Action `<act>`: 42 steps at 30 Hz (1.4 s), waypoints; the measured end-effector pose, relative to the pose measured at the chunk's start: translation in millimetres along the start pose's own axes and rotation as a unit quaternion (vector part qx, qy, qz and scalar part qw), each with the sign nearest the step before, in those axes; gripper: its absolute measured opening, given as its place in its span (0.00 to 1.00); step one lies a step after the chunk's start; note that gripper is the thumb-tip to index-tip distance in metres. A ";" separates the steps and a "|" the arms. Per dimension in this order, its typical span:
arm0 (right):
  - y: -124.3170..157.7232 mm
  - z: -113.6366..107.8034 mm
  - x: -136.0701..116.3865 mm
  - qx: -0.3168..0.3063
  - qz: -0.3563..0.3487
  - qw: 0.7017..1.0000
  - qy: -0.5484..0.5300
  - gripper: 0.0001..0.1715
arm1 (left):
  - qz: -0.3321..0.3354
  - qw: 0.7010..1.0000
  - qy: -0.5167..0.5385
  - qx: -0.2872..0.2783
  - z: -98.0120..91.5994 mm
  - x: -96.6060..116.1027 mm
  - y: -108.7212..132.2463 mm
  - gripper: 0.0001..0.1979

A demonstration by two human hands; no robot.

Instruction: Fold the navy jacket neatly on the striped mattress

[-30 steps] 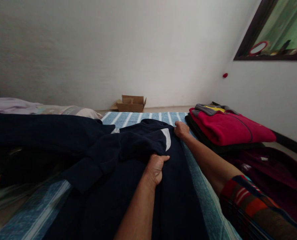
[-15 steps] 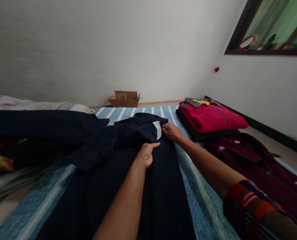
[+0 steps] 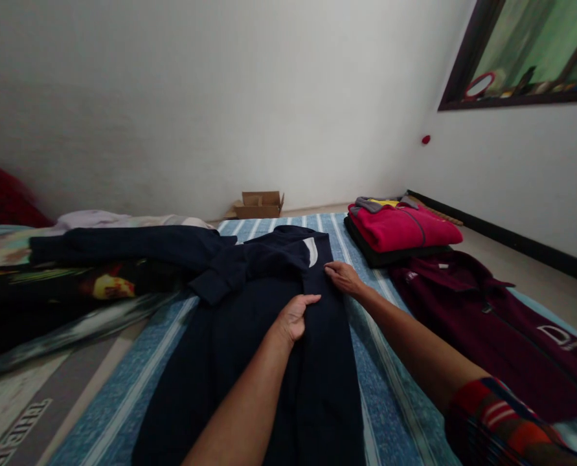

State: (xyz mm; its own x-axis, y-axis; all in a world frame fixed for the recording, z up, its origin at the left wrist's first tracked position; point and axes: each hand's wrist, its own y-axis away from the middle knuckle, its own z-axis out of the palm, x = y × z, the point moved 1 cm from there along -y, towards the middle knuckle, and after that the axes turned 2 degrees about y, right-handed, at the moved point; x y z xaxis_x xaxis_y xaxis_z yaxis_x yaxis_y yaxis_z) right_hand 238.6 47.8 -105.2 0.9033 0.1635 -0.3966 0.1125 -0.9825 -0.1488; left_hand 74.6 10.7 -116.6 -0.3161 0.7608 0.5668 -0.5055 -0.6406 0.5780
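Right hand point(image 3: 344, 277) slid nearer us, pinching top point(image 3: 242, 330) at edge | left hand point(image 3: 294, 316) — grip hidden | long axis runs away, right nearer far end

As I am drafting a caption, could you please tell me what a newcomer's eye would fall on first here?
The bright pink garment, folded on a black one at the right of the blue striped cloth, would probably stand out first. Next comes the navy garment spread across the middle, with the left hand and right hand upon it. A maroon garment lies lower right.
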 end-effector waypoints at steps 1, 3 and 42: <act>2.1 -1.3 -1.1 0.001 0.003 1.000 -0.003 0.20 | -0.009 1.000 -0.004 0.005 2.0 -1.1 0.8 0.10; 6.7 -3.1 -4.3 0.003 0.006 1.000 -0.006 0.20 | -0.023 1.000 -0.015 0.014 5.4 -1.5 2.7 0.10; 63.6 38.6 -50.7 0.003 0.024 0.990 0.136 0.34 | 0.104 0.876 -0.456 0.120 -7.2 -61.5 113.0 0.11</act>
State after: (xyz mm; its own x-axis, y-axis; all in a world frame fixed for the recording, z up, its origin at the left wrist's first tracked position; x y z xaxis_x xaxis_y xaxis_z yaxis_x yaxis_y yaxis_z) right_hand 184.0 -19.6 -129.4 0.9857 0.0858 -0.1450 0.0652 -0.9878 -0.1415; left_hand 31.2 -107.8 -90.4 0.4471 0.2953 0.8444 -0.2952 -0.8423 0.4509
